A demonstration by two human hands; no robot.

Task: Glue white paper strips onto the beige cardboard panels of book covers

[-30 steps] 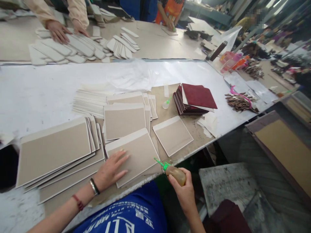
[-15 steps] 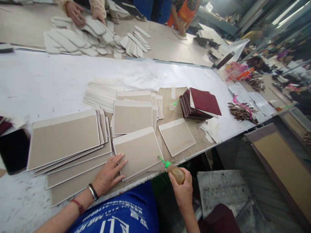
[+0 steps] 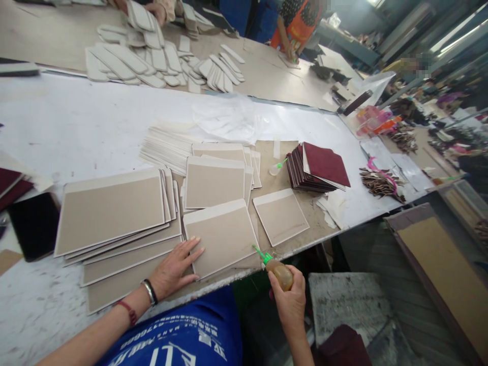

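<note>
A beige panel with a pale strip along its top (image 3: 223, 236) lies on the table in front of me. My left hand (image 3: 175, 267) rests flat on its left edge with the fingers spread. In my right hand (image 3: 290, 295) is a glue bottle (image 3: 281, 274) of brown liquid with a green nozzle. The nozzle tip is at the panel's right edge; whether it touches cannot be made out. To the right lies a smaller beige panel (image 3: 282, 216) with a faint brown streak near its lower edge.
Stacks of beige panels (image 3: 112, 211) spread left and behind. A maroon stack (image 3: 326, 165) stands back right, beside a small bottle with a green tip (image 3: 277, 166). A phone (image 3: 33, 223) lies at far left. Across the table, a co-worker's hand (image 3: 157, 11) handles pale pieces (image 3: 122, 58).
The view has shifted slightly, so most of the table appears further right. The nozzle stays by the panel's right edge, and a faint mark now shows near it. My left hand keeps its place.
</note>
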